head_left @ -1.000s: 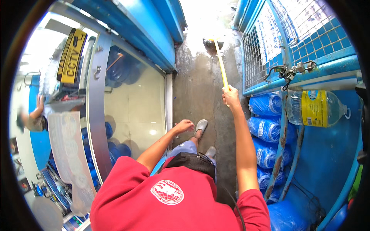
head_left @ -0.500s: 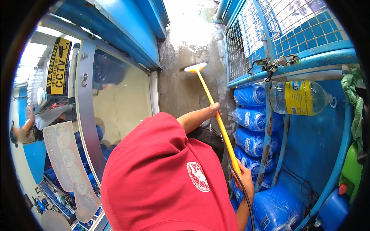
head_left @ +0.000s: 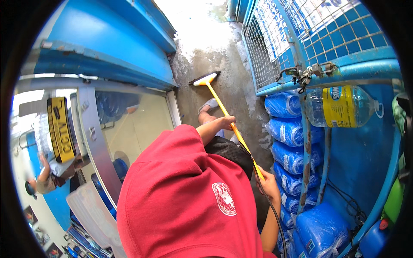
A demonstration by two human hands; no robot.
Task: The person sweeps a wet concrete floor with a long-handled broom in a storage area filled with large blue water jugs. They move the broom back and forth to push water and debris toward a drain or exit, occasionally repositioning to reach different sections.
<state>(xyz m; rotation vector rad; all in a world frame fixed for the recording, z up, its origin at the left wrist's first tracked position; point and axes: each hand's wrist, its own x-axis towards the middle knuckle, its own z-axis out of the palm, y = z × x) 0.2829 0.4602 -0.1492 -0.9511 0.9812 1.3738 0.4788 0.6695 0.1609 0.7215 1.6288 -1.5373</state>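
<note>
Both my hands are closed around the yellow handle of a push broom (head_left: 218, 99). My left hand (head_left: 227, 122) grips it about midway, knuckles toward the floor ahead. Nearer my body, my right hand (head_left: 268, 185) wraps the upper end of the handle. A thin black cord (head_left: 272, 206) runs down past the right hand. The broom's white and yellow head (head_left: 205, 79) sits tilted on the wet concrete floor (head_left: 193, 103), its dark bristles showing along the far edge. My foot in a grey shoe (head_left: 210, 104) stands beside the handle.
Wrapped blue water jugs (head_left: 287, 132) are stacked at the right under a padlocked mesh cage (head_left: 320, 71). A clear bottle with a yellow label (head_left: 342, 106) lies above them. At left are a glass door (head_left: 129, 124) with a metal frame and a blue wall panel (head_left: 99, 38).
The broom head has shifted left and turned, so its dark bristles now show. My foot has come into view beside the handle. Both hands keep their hold.
</note>
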